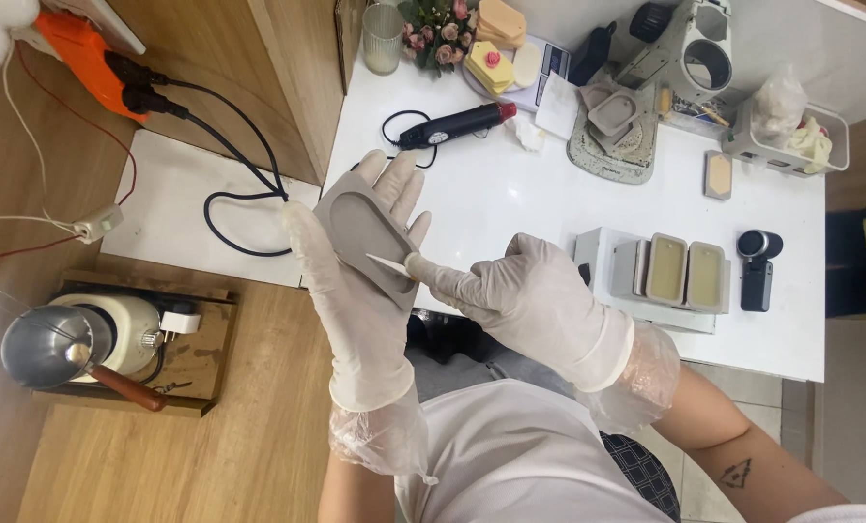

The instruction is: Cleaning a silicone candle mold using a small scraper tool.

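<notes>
Left hand (360, 281), gloved in white latex, is spread flat with fingers wide, and a grey oval silicone mould (365, 235) lies across its palm, held up off the near-left corner of the white tabletop (491, 194). Right hand (535, 300), also gloved, is closed narrowly around a small pale stick (388, 262), whose tip touches the mould's rim. On the tabletop: a black heat tool (452, 124) with a red tip towards the far-left edge, a ribbed glass (383, 37) and small flowers (438, 27) at the far-left corner, two filled rectangular moulds (687, 273) on a white block near the front edge, and a small black camera (757, 266) just beside them on the right. Wooden floor to the left carries a metal pot (41, 347) on a base, an orange tool (84, 53) and black cables (234, 169).
</notes>
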